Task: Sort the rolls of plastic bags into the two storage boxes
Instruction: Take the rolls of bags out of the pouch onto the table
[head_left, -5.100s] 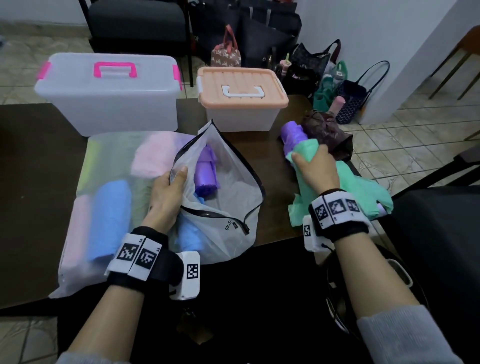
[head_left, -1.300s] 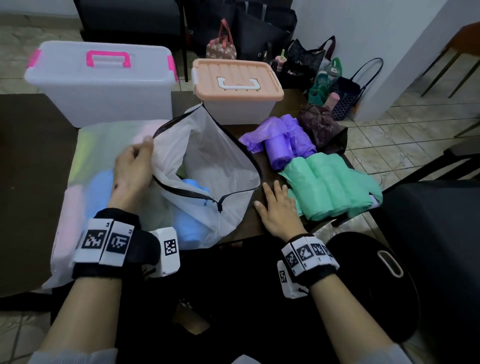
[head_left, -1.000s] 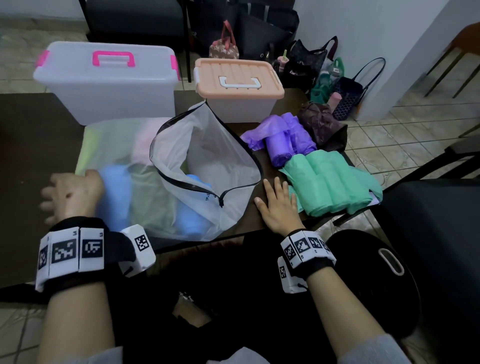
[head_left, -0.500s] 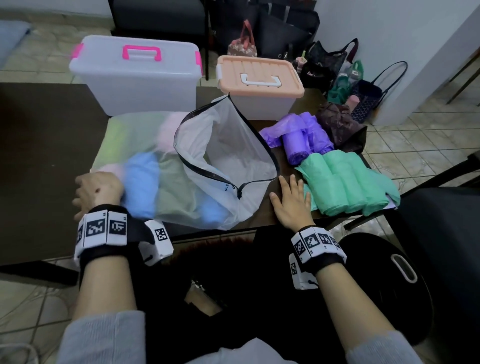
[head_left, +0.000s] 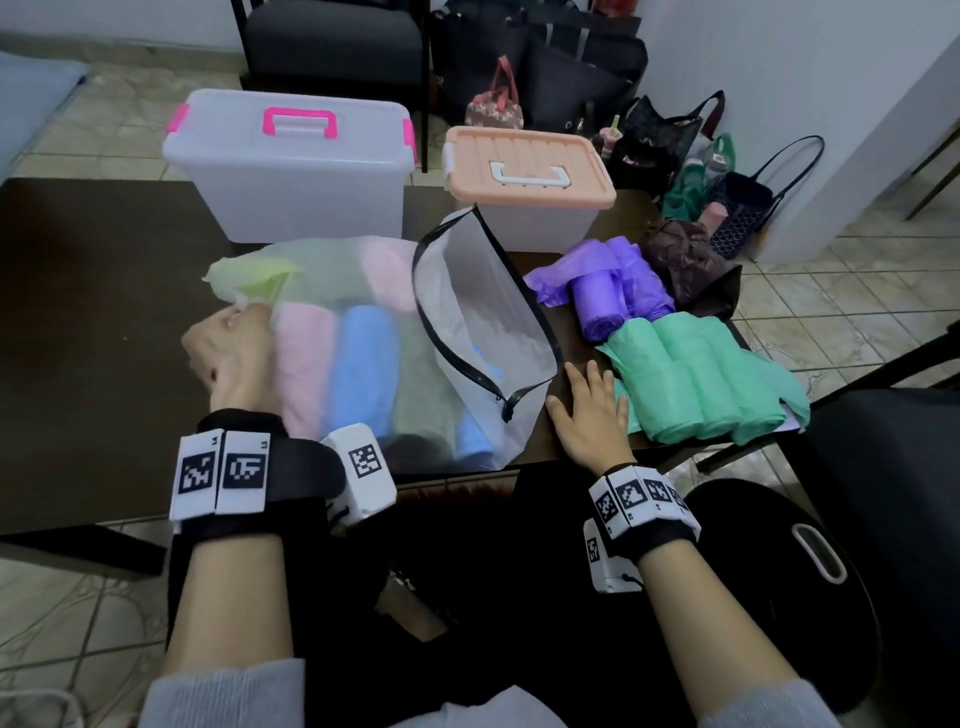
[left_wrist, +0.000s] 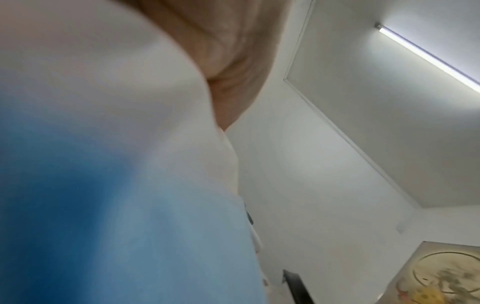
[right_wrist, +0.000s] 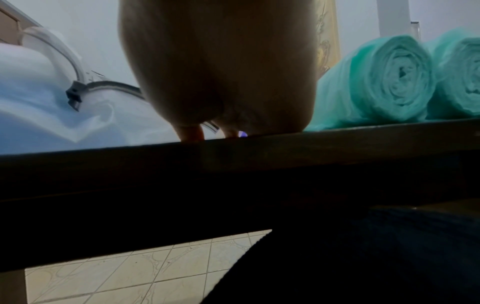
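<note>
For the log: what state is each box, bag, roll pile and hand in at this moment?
Clear storage box with pink handle: lid shut.
Peach-lidded storage box: lid shut.
Frosted zip pouch: unzipped, mouth gaping.
Purple rolls: out on table.
Green rolls: out on table.
Left hand: gripping the pouch's far end.
Right hand: flat on table.

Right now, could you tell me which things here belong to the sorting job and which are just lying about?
Job: green rolls, purple rolls, zip bag of rolls, clear box, peach-lidded box.
Lying about: handbags, brown pouch, chair.
</note>
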